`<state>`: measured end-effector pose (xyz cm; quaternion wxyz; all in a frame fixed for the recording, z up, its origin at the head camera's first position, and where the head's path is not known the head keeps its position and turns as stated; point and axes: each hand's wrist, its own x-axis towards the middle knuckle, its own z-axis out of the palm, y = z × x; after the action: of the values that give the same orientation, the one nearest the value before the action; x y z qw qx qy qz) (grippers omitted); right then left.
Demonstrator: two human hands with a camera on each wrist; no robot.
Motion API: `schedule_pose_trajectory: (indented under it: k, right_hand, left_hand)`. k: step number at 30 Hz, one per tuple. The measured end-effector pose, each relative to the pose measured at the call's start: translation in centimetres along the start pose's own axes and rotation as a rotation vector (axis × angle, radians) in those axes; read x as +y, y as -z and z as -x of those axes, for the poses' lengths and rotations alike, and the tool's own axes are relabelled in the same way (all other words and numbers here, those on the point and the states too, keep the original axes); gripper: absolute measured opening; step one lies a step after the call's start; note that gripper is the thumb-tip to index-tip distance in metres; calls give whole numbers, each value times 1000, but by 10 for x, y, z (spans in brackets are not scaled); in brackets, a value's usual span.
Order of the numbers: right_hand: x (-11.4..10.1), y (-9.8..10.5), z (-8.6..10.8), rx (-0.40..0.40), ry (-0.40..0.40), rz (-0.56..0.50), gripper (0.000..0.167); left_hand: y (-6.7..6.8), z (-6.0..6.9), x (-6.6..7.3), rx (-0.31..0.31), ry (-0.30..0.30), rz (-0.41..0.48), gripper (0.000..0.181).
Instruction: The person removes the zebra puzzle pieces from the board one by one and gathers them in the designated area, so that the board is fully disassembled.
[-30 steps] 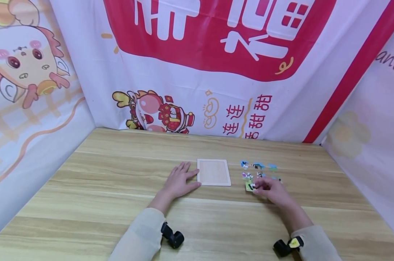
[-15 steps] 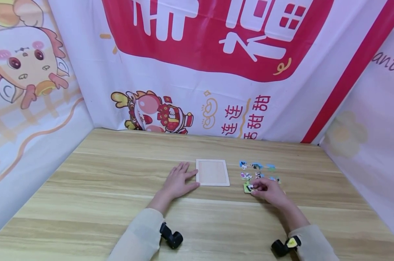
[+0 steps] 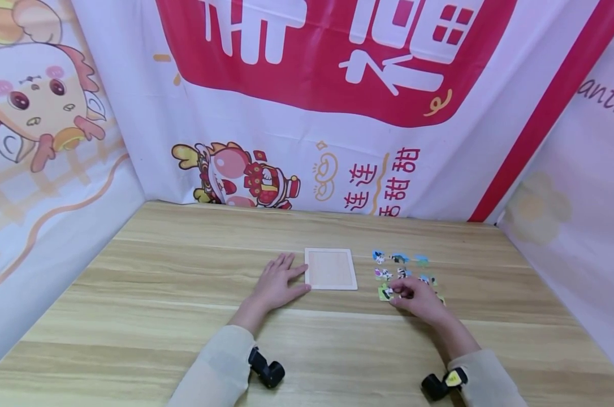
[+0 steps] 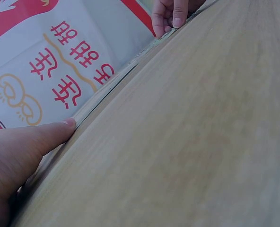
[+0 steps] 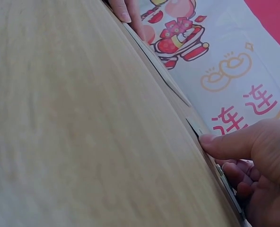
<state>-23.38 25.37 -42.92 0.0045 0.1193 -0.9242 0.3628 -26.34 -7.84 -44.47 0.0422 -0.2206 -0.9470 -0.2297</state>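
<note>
My left hand [image 3: 276, 284] lies with spread fingers on the table, thumb and a fingertip touching the left edge of a square wooden puzzle tray [image 3: 331, 269]. The tray holds no pieces. In the left wrist view, that thumb [image 4: 55, 135] rests against the tray's edge. To the tray's right, my right hand [image 3: 419, 297] pinches a green puzzle piece [image 3: 385, 291] with a black-and-white picture, at the front left of the group of pieces. The right wrist view has the thumb [image 5: 230, 144] on the piece's edge and the other fingers curled; they hide part of the group.
Several puzzle pieces with blue and animal prints lie in loose rows behind the right hand, among them a blue piece [image 3: 379, 256] and a blue-green piece [image 3: 422, 260]. A wood-grain table [image 3: 185, 316] reaches back to a printed cloth [image 3: 297, 130].
The right hand has shifted slightly left and toward me with the green puzzle piece, which sits a little lower and flatter. The left hand stays at the tray. The head view has drifted slightly.
</note>
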Motion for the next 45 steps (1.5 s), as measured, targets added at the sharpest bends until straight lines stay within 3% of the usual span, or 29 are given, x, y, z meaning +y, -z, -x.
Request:
schedule_pose_trajectory:
  k: [25, 34, 45]
  right_hand:
    - [-12, 4, 1, -36, -50, -38, 33]
    - [-15, 6, 0, -47, 64, -37, 32]
    - [-18, 8, 1, -99, 17, -65, 32]
  left_hand:
    - [3, 2, -2, -12, 0, -1, 57]
    - [4, 3, -5, -16, -9, -6, 56]
    - [3, 6, -4, -13, -4, 37, 55]
